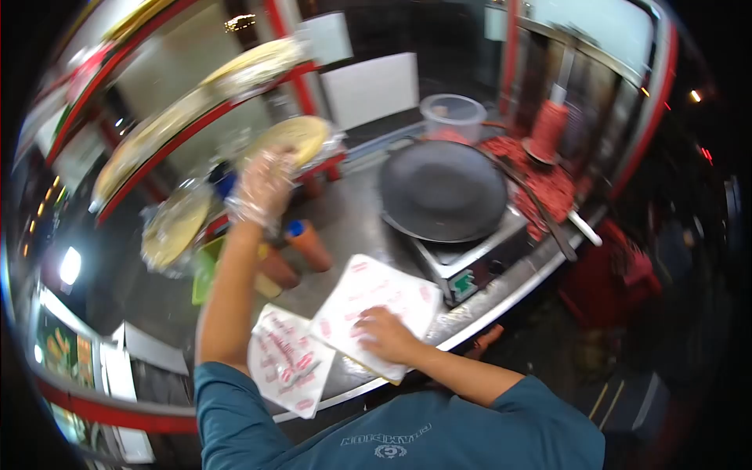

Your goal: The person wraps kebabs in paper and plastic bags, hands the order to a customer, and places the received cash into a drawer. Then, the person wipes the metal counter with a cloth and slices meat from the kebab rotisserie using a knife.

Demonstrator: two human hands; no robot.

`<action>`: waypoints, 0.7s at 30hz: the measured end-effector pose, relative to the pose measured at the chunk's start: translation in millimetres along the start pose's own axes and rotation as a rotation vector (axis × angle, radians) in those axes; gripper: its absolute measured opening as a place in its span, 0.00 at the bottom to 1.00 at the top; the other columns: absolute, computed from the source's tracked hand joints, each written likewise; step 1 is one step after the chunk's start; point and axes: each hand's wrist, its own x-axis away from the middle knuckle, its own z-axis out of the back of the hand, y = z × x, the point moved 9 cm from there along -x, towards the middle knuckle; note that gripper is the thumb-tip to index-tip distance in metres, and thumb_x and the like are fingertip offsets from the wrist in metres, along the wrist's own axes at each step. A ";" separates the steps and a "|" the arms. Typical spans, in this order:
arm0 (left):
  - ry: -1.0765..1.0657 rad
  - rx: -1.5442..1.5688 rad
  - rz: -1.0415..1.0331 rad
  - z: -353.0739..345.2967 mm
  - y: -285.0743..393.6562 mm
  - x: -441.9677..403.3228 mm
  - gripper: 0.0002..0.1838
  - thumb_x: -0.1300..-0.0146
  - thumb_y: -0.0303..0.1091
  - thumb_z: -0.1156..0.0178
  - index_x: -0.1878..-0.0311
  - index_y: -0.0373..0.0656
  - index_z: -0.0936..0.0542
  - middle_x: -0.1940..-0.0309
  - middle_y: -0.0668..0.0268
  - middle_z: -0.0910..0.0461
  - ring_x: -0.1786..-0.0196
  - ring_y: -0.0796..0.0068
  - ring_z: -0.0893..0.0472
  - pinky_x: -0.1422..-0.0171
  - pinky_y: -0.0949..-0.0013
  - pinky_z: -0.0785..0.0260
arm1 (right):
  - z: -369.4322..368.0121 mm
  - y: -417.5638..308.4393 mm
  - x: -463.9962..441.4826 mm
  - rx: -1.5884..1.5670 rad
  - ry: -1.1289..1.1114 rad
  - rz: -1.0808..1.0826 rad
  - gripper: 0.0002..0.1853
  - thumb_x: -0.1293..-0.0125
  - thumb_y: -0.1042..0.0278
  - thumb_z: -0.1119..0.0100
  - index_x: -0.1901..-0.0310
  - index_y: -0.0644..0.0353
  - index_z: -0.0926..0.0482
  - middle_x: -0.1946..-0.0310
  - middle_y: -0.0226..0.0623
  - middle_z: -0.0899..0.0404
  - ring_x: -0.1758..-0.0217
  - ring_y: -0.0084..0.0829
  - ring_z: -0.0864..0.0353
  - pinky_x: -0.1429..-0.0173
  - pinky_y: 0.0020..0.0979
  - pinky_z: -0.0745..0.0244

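Teal T-shirt (423,442): nearest the camera; outlined chest lettering seems to read "CHAMPION", though the steep angle leaves some doubt, with a C emblem below it.
Right hand (384,333): bare, laid palm down on the upper printed wrapping paper, fingers loosely apart and closed round nothing.
Upper printed wrapping paper (395,294): on the steel counter (356,211), in front of the stove; likely light, thin and quick to crease, best picked up by a corner.
Lower printed wrapping paper (290,360): just left of the upper one, nearer the counter's edge.
Paper print: red script and marks on both, too blurred to read.
Left hand (266,188): in a clear plastic glove, raised to the flatbread stack; blur hides the fingertips, so I cannot tell whether they are clamped on a round or apart.
Flatbread stack (309,135): on the shelf's near end, clear film bunched beside it; each round should be light, soft and floppy, apt to tear if pinched hard, so best taken by the rim with support beneath. The glove may slip on the film.
Stove (474,262): carries a dark round griddle (442,192); its green-and-white front label has no legible words.
Blue-capped bottle (309,244): orange-red, no readable label.
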 end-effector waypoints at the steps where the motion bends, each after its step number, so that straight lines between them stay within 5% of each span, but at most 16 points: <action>1: -0.010 -0.129 -0.025 -26.1 -25.5 -26.7 0.20 0.25 0.49 0.41 0.46 0.42 0.13 0.47 0.48 0.14 0.43 0.45 0.16 0.36 0.51 0.25 | 6.5 -11.8 10.9 -0.173 0.020 0.038 0.17 0.34 0.64 0.34 0.46 0.60 0.16 0.43 0.46 0.19 0.36 0.46 0.22 0.30 0.45 0.29; 2: -0.117 -0.297 0.131 -46.3 -55.7 -44.2 0.28 0.26 0.60 0.44 0.44 0.43 0.14 0.44 0.45 0.15 0.40 0.42 0.17 0.34 0.49 0.26 | 3.2 -13.9 24.5 -0.376 -0.091 -0.008 0.18 0.33 0.63 0.33 0.44 0.61 0.17 0.48 0.47 0.16 0.38 0.47 0.21 0.32 0.42 0.27; 3: -0.516 -0.517 0.262 -83.7 -96.5 -56.5 0.35 0.28 0.64 0.45 0.43 0.37 0.16 0.45 0.38 0.17 0.42 0.43 0.17 0.36 0.49 0.27 | 19.2 -18.9 38.8 -0.462 -0.198 0.027 0.18 0.32 0.63 0.33 0.44 0.61 0.17 0.48 0.47 0.16 0.39 0.47 0.20 0.33 0.41 0.26; 4: -0.405 -0.479 0.129 -99.7 -125.0 -68.9 0.38 0.31 0.67 0.43 0.44 0.36 0.16 0.49 0.39 0.15 0.46 0.41 0.15 0.39 0.47 0.26 | 42.2 -25.6 54.1 -0.550 -0.311 0.072 0.18 0.31 0.63 0.33 0.43 0.61 0.17 0.49 0.47 0.16 0.41 0.48 0.19 0.34 0.40 0.25; 5: -0.432 -0.471 0.119 -86.9 -94.4 -75.5 0.34 0.32 0.63 0.39 0.46 0.36 0.15 0.55 0.39 0.14 0.52 0.41 0.14 0.44 0.46 0.24 | 67.2 -31.3 70.8 -0.640 -0.430 0.125 0.18 0.31 0.63 0.33 0.43 0.61 0.17 0.50 0.48 0.16 0.42 0.48 0.18 0.35 0.39 0.25; 9: -0.658 -0.596 -0.010 -100.0 -78.4 -85.6 0.17 0.30 0.40 0.38 0.49 0.37 0.16 0.61 0.41 0.15 0.57 0.39 0.14 0.49 0.49 0.23 | 242.0 64.8 108.4 -0.432 -0.034 -0.156 0.13 0.28 0.64 0.35 0.47 0.60 0.14 0.53 0.42 0.14 0.47 0.40 0.15 0.40 0.40 0.22; 10: -0.625 -0.598 -0.020 -99.1 -80.3 -86.3 0.15 0.30 0.38 0.40 0.50 0.37 0.15 0.61 0.40 0.15 0.56 0.38 0.15 0.48 0.49 0.23 | 296.9 91.5 111.0 -0.284 0.171 -0.095 0.12 0.28 0.64 0.35 0.48 0.60 0.14 0.56 0.39 0.13 0.52 0.37 0.14 0.45 0.38 0.20; 11: -0.594 -0.599 -0.025 -98.2 -83.7 -84.3 0.13 0.30 0.36 0.41 0.51 0.37 0.15 0.60 0.39 0.16 0.56 0.38 0.16 0.47 0.50 0.23 | 340.1 129.1 119.5 -0.384 0.320 -0.362 0.09 0.28 0.66 0.36 0.53 0.61 0.14 0.58 0.40 0.13 0.58 0.37 0.13 0.51 0.37 0.19; 13: -0.422 -0.511 0.017 -83.4 -86.8 -81.1 0.14 0.27 0.36 0.42 0.48 0.37 0.16 0.56 0.39 0.16 0.52 0.41 0.15 0.44 0.52 0.23 | 415.5 193.8 131.7 -0.047 0.547 -0.494 0.05 0.31 0.70 0.38 0.61 0.63 0.16 0.64 0.44 0.14 0.59 0.39 0.12 0.55 0.38 0.20; 14: -0.329 -0.471 0.044 -72.2 -84.5 -76.2 0.15 0.26 0.36 0.43 0.46 0.37 0.16 0.54 0.40 0.16 0.50 0.42 0.15 0.43 0.53 0.23 | 435.1 231.7 140.2 0.071 0.529 -0.658 0.06 0.33 0.69 0.37 0.60 0.61 0.15 0.64 0.47 0.14 0.56 0.44 0.12 0.52 0.42 0.20; 17: 0.169 -0.382 -0.013 -13.4 -32.4 -40.6 0.18 0.21 0.37 0.48 0.41 0.35 0.19 0.50 0.44 0.15 0.46 0.48 0.16 0.35 0.57 0.25 | 447.8 270.4 122.6 0.379 0.325 -0.648 0.12 0.34 0.63 0.34 0.55 0.61 0.15 0.60 0.49 0.13 0.52 0.52 0.13 0.45 0.51 0.20; 20: 0.146 -0.063 0.390 -5.2 -72.6 37.8 0.20 0.19 0.40 0.47 0.35 0.36 0.20 0.45 0.53 0.15 0.43 0.52 0.17 0.30 0.59 0.29 | 422.8 272.4 111.4 0.571 0.207 -0.454 0.21 0.37 0.61 0.31 0.45 0.63 0.20 0.56 0.56 0.15 0.47 0.57 0.16 0.42 0.54 0.22; 21: 0.049 0.052 0.367 -24.9 -100.9 89.3 0.21 0.20 0.38 0.46 0.31 0.37 0.24 0.36 0.53 0.21 0.34 0.51 0.23 0.24 0.56 0.35 | 415.9 286.8 111.3 0.526 0.186 -0.461 0.21 0.38 0.62 0.31 0.46 0.63 0.20 0.57 0.57 0.15 0.48 0.57 0.16 0.43 0.55 0.22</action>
